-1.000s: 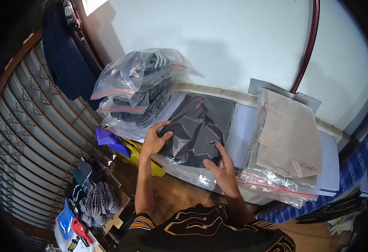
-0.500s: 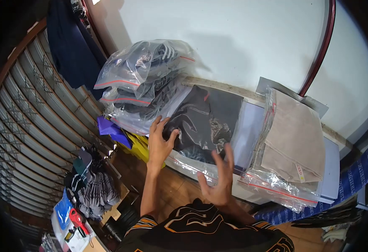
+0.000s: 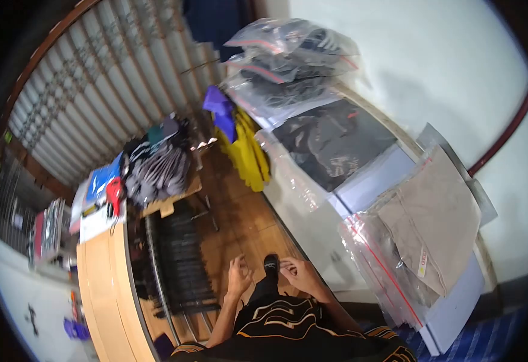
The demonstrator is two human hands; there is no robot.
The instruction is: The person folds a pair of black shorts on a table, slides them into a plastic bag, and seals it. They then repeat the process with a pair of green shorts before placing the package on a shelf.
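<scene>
My left hand [image 3: 240, 276] is low in front of my body, above the floor, its fingers loosely bent and apart with nothing in them. Close by on the right, my right hand [image 3: 300, 277] is also empty, fingers loosely curled. Neither touches the garments. On the white counter [image 3: 312, 232] lies a dark folded garment in a clear plastic bag [image 3: 336, 142]. Behind it rises a stack of bagged dark garments [image 3: 291, 60]. Nearer, to the right, a beige folded garment [image 3: 429, 211] rests on clear red-zip bags [image 3: 384, 271].
A wooden table [image 3: 104, 283] stands at left, with a red tape dispenser-like tool [image 3: 114, 196] and blue packet [image 3: 104, 179]. Grey folded clothes [image 3: 158, 172] are piled beside it. Black hanging items [image 3: 182, 259] fill a rack below. Yellow cloth [image 3: 243, 151] hangs off the counter's end.
My hands have left the dark bagged garment and dropped down in front of my body. The view has swung left, showing more of the wooden table and floor.
</scene>
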